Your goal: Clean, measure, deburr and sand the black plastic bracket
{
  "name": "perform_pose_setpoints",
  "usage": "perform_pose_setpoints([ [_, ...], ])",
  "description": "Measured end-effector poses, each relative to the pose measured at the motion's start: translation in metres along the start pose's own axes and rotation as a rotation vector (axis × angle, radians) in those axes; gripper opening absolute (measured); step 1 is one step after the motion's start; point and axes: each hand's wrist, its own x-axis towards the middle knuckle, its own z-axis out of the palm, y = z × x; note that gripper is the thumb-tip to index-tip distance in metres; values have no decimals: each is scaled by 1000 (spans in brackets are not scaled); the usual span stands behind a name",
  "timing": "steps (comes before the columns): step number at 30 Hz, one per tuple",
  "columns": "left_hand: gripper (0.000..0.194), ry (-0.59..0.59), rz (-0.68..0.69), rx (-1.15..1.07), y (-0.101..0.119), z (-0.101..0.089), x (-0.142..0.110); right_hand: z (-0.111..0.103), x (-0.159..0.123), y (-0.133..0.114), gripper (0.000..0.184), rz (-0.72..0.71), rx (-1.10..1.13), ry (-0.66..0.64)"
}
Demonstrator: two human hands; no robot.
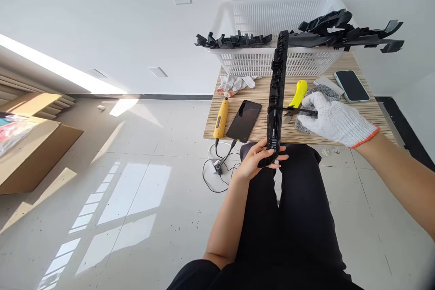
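My bare left hand [255,159] is wrapped round the lower end of a long black plastic trim piece [277,77], which stands nearly upright in view. On my right hand [328,118] is a white knitted glove with an orange cuff. Its fingers pinch a thin dark strip [301,111] that reaches across to the trim piece. Whether the strip is part of it or a separate tool, I cannot tell. Just behind the glove lies a yellow-handled knife [299,93], and a grey speckled cloth [326,93] is partly under my hand.
A white plastic basket [251,61] at the back carries several black plastic pieces [238,41] across its rim. The striped table [209,129] also bears a glove [236,82], a yellow corded rotary tool [221,120], a plugged-in phone [244,120] and another phone [351,85]. Cables [220,167] hang below.
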Motion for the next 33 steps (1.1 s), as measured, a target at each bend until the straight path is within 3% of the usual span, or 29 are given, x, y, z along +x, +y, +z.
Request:
perform_pose_setpoints([
  [6,54,-82,-28,93,-4,-4,3,9,-15,-6,48,27,4,-22],
  [17,51,-50,-27,91,-7,6,7,1,-24,-8,59,-12,-75,-170],
  [23,54,-54,-25,99,-7,7,7,-6,-28,-7,77,16,-68,-178],
  [27,52,-55,-36,94,-7,6,8,-5,-28,-6,76,-4,-57,-137],
  [33,54,-57,-18,86,-8,6,7,-4,-26,-5,81,-22,-52,-190],
])
